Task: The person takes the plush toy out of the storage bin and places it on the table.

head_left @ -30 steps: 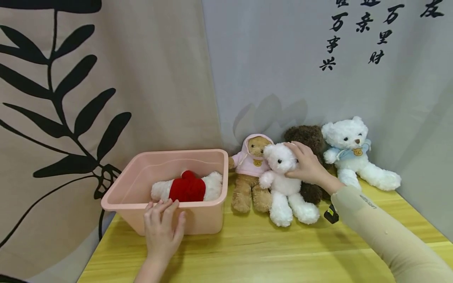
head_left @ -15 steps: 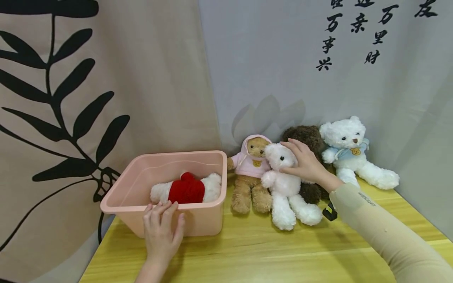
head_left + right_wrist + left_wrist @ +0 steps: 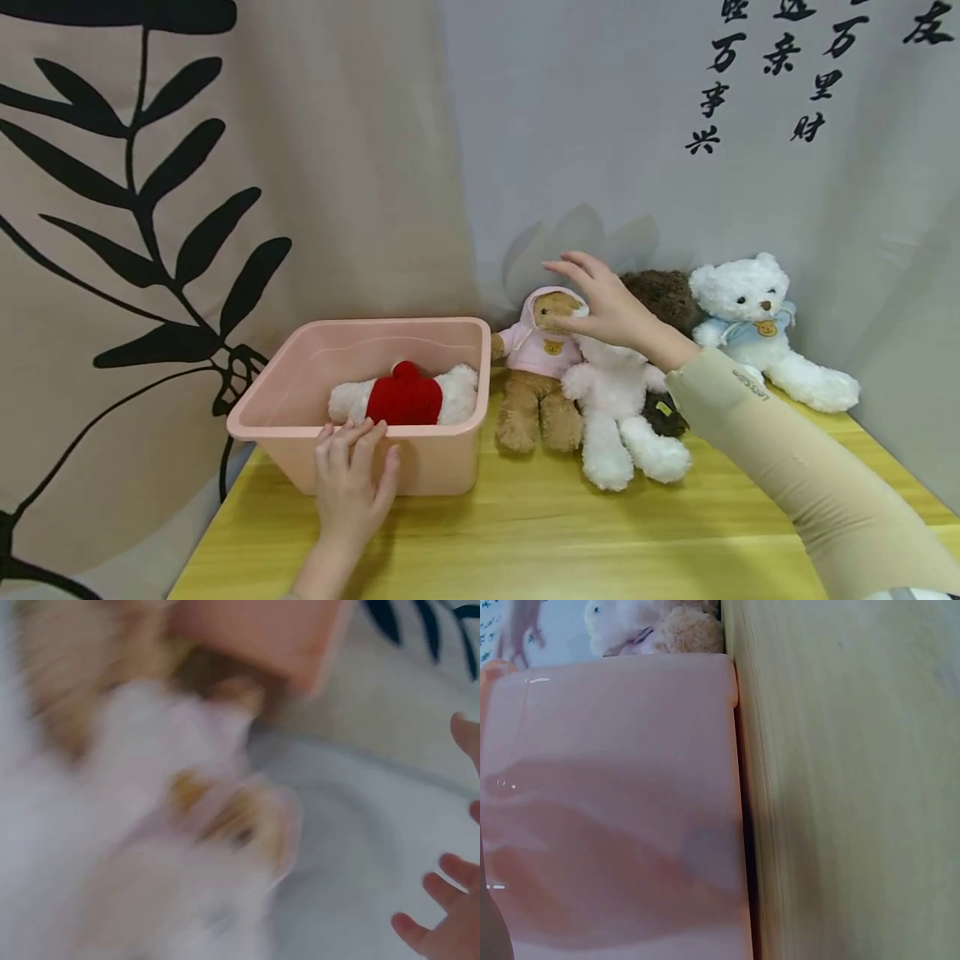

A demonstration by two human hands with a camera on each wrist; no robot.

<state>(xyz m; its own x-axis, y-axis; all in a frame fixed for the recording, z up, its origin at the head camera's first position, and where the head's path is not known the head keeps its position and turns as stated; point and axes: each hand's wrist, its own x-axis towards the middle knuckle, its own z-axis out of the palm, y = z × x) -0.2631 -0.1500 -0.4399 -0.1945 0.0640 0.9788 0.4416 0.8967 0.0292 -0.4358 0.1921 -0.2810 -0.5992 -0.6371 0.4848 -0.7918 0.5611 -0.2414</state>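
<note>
My left hand (image 3: 348,483) rests its fingertips on the front rim of a pink plastic tub (image 3: 442,467), the thumb against the outer wall. Inside lies a white plush toy in red clothing (image 3: 405,398). In the head view my right hand (image 3: 607,304), fingers spread, is over the head of a plain white teddy bear (image 3: 611,387) and hides most of it; whether they touch I cannot tell. The right wrist view is blurred, with the right fingers (image 3: 450,900) apart at its edge. Left of the white bear sits a tan teddy bear in a pink hoodie (image 3: 543,354).
Behind the right wrist is a dark brown plush toy (image 3: 663,296), partly hidden. A white teddy bear in blue (image 3: 757,321) sits farther right against the grey curtain (image 3: 525,125). The wooden table (image 3: 525,542) runs along the front.
My right hand has moved up and left from the white bear's side to over its head, fingers spreading. The bear stays where it sat. My left hand stays at the tub rim.
</note>
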